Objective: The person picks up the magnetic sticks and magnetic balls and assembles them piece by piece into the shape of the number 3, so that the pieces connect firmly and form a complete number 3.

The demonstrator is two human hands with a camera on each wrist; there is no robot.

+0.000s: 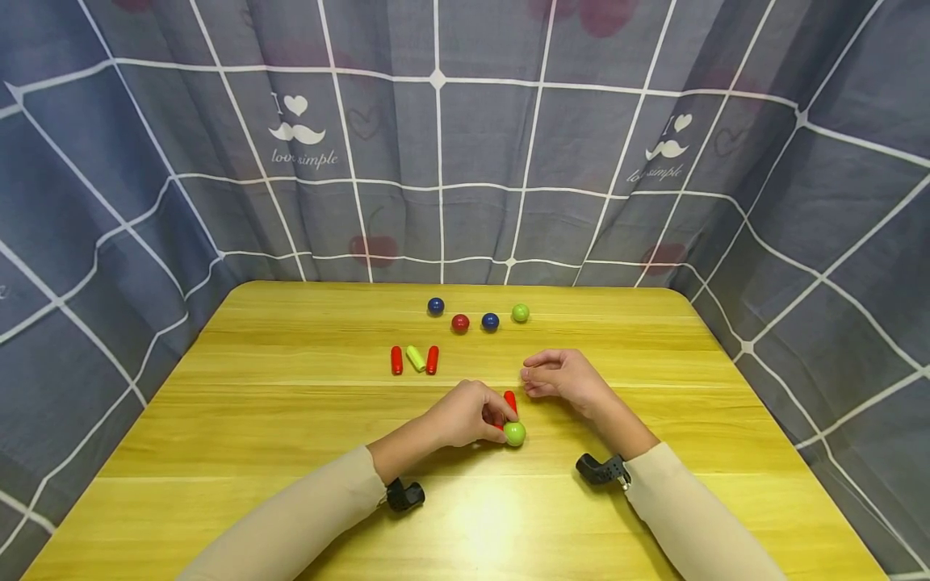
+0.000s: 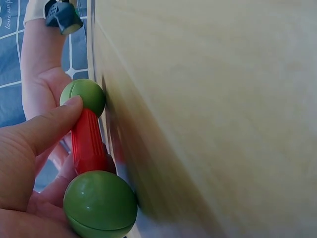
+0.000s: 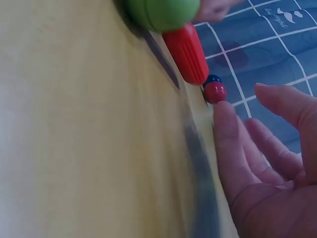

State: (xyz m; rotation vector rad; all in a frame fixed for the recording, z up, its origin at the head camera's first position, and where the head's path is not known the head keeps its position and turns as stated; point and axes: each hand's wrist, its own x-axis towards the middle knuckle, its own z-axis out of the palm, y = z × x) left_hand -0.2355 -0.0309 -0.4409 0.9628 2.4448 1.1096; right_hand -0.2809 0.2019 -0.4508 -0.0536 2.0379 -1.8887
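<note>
My left hand pinches a toy piece built of green balls and red rods, low over the table. In the left wrist view the thumb presses a green ball; a ribbed red rod joins it to another green ball. A second red rod points away from the near green ball, its far end bare in the right wrist view. The left fingers cover part of the piece in the head view. My right hand hovers just right of that rod, fingers loosely bent, holding nothing.
Farther back on the wooden table are two blue balls, including one blue ball, a red ball and a green ball. Left of them in front lie a yellow-green rod and two red rods. A grid-patterned curtain surrounds the table.
</note>
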